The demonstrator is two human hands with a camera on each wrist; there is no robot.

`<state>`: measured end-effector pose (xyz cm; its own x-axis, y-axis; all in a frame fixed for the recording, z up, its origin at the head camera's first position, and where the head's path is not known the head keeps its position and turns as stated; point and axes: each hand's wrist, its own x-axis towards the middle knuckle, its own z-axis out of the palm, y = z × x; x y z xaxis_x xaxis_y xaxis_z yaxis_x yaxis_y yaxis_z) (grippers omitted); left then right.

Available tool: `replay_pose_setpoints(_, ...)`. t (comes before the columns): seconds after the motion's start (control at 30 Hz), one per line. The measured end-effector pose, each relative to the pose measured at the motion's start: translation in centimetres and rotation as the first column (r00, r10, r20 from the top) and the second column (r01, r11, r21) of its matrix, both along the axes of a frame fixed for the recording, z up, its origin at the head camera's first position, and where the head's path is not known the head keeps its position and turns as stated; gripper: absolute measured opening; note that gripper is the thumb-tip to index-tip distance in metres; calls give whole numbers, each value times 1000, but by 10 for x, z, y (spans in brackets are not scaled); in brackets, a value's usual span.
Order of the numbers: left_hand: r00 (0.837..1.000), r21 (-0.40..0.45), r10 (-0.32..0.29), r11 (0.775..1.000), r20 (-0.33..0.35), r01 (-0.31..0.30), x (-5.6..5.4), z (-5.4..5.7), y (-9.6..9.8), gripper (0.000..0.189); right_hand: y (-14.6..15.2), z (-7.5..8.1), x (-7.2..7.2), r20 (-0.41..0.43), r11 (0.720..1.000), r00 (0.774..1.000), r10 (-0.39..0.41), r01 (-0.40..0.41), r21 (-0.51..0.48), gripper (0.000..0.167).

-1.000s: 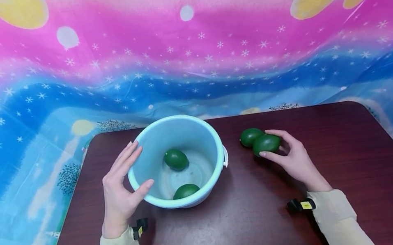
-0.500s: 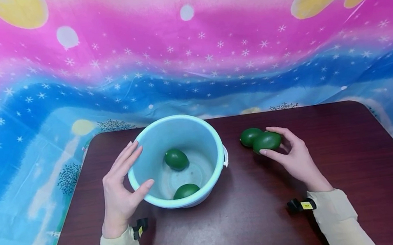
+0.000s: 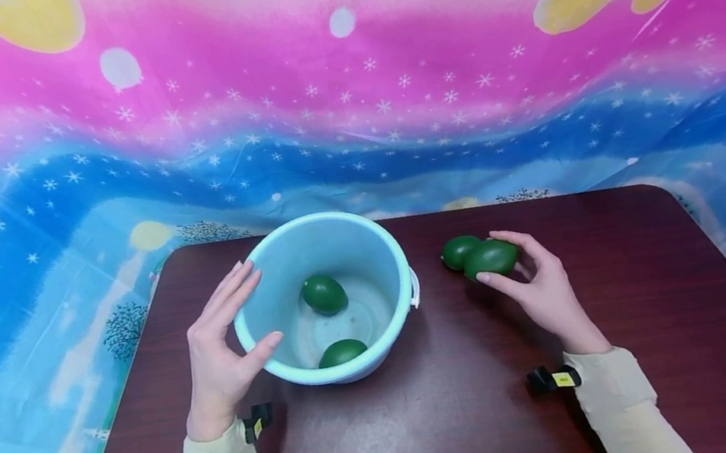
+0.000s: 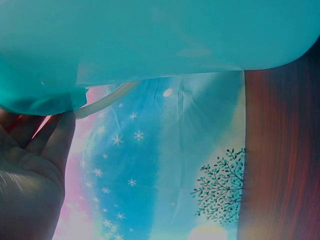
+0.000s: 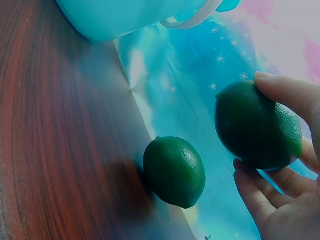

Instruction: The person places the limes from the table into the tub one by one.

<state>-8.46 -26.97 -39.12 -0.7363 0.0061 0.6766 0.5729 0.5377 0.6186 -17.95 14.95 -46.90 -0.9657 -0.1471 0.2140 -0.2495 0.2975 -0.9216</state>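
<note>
In the head view, a pale blue bucket [image 3: 315, 225] stands at the left of the table, tilted toward me as seen. My left hand [image 3: 217, 353] touches its left rim with fairly straight, spread fingers and thumb; the left wrist view shows fingertips against the bucket by the handle's end. One lime [image 3: 324, 294] lies on the bucket's floor; another lime [image 3: 343, 352] is partly hidden by the near rim. My right hand [image 3: 543, 287] grips a lime [image 5: 257, 125] between thumb and fingers, above the table. Just behind it, one more lime [image 5: 175, 172] rests on the tabletop.
A dark red-brown wooden table [image 3: 470, 411] carries everything. Behind it hangs a pink and blue snowflake cloth [image 3: 294, 121], close to the far edge. The bucket's white handle [image 5: 192, 17] hangs at its side. Both wrists wear black straps with small cameras.
The right hand and its lime have risen very slightly, and the lime has turned a little. The left hand and bucket stay where they were.
</note>
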Motion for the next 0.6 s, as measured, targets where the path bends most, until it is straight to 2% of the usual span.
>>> replay_pose_setpoints(0.6,1000,-1,5,1000,4,-5,0,1,1,76,-11,11,1,-44,999,999,7,-9,-50,68)
